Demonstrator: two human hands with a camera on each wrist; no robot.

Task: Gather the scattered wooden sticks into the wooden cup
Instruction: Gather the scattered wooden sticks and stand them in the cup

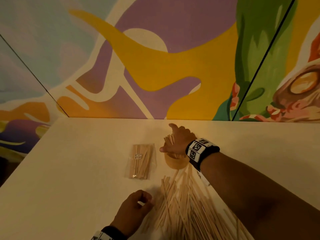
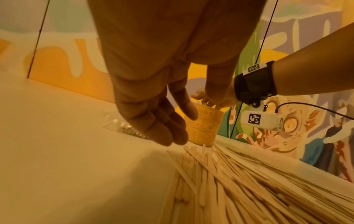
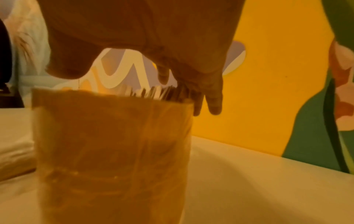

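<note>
Toward the far edge of the table: the wooden cup (image 1: 175, 162) stands upright on the pale table (image 1: 78, 170), just in front of the painted wall (image 1: 155, 66).
Sticks in cup: a bunch of wooden sticks (image 1: 168, 138) rises out of the cup's mouth and leans toward the far edge; their tips show above the rim in the right wrist view (image 3: 157, 93).
Right hand: the right hand (image 1: 178, 143) is over the cup's mouth with the bunch against its palm, thumb stuck out to the left and fingers pointing down past the rim; whether they clasp the sticks I cannot tell.
Scattered sticks: a wide heap of loose sticks (image 1: 187, 208) lies flat from the cup's foot toward the near right corner, partly under the right forearm.
Left hand: the left hand (image 1: 135, 207) hovers at the heap's left border near the near edge, fingers loosely curled and holding nothing.
Packet: a clear packet of sticks (image 1: 141, 161) lies flat just left of the cup, apart from it.
</note>
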